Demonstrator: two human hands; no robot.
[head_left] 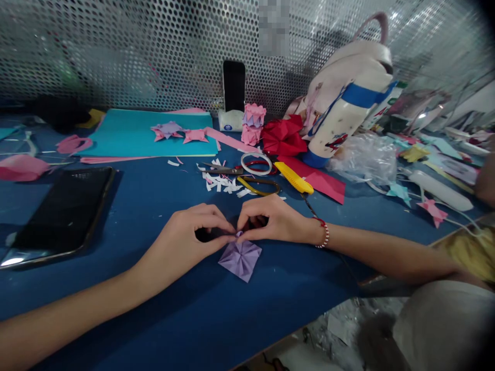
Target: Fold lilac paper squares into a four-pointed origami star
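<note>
A small purple folded paper (240, 257), creased in rays from its centre, hangs just over the blue table at the middle of the view. Both hands pinch its upper corner. My left hand (193, 234) comes from the left, thumb and forefinger pressed together on the paper. From the right, my right hand (273, 219) grips the same corner, a beaded bracelet (326, 236) on its wrist. The fingertips of the two hands nearly touch and partly hide the corner.
Scissors (257, 183), a yellow cutter (294, 178) and white paper scraps (224, 184) lie beyond my hands. A phone (64, 208) is at left, blue sheets (131, 134) behind. A bottle (338, 121) leans at the back right. The table's front edge (294, 330) runs below.
</note>
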